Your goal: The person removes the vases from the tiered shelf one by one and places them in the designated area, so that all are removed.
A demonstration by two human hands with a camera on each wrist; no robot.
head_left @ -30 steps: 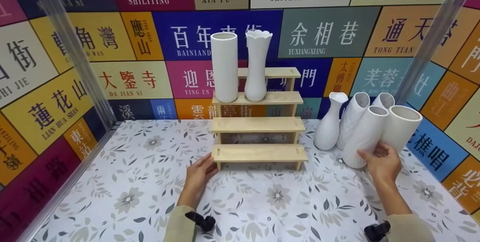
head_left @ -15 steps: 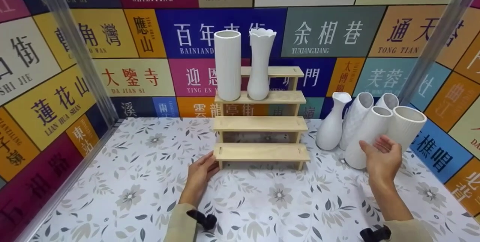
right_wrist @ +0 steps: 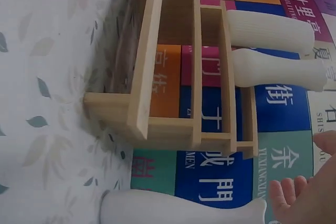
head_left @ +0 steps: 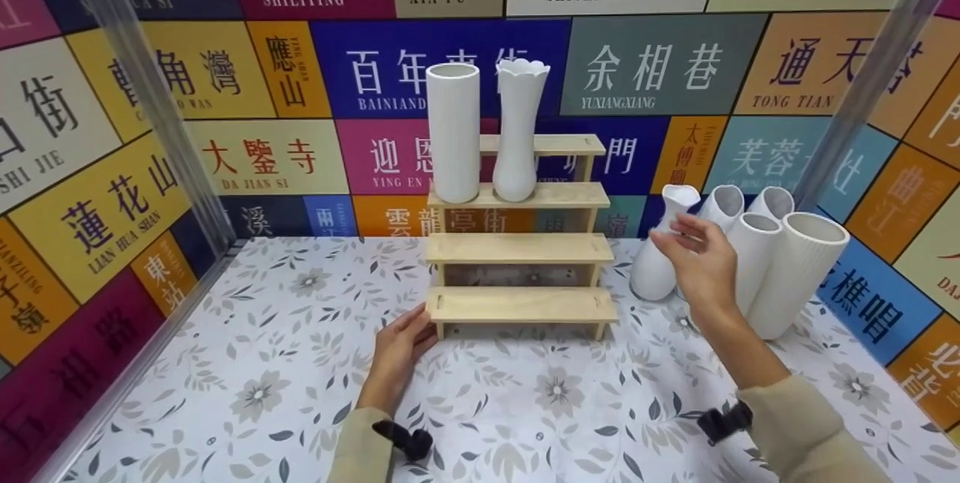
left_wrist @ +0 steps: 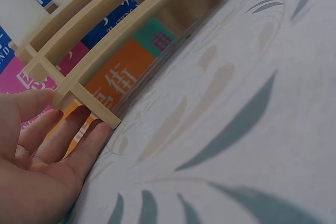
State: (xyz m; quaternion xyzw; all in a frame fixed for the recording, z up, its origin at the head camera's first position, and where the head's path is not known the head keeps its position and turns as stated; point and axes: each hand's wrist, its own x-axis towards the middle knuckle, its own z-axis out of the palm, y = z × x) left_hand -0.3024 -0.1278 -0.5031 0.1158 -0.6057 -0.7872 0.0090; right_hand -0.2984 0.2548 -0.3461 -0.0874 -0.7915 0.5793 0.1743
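Observation:
My left hand [head_left: 401, 340] touches the front left corner of a stepped wooden display rack [head_left: 521, 304]. In the left wrist view its fingers [left_wrist: 94, 142] lie against the rack's end and leg [left_wrist: 95, 106]. My right hand [head_left: 701, 265] is raised in front of a white narrow-necked vase [head_left: 649, 277], fingers loosely bent, holding nothing. The right wrist view shows this hand [right_wrist: 310, 195] beside the vase's rim [right_wrist: 257, 211]; contact cannot be made out. On the rack's second-highest tier stand a tall cylindrical vase [head_left: 453, 138] and a scalloped-rim vase [head_left: 517, 134].
Behind and right of my right hand, several white vases stand close together, among them a wide ribbed one [head_left: 808, 273] and a slimmer one [head_left: 757, 258]. A floral cloth [head_left: 300, 363] covers the table. Walls with coloured signs [head_left: 660, 63] enclose the back and sides.
My right hand has let go of the slim front vase in the right-hand group and moved left and up to the narrow-necked vase. The left hand has stayed at the rack's corner.

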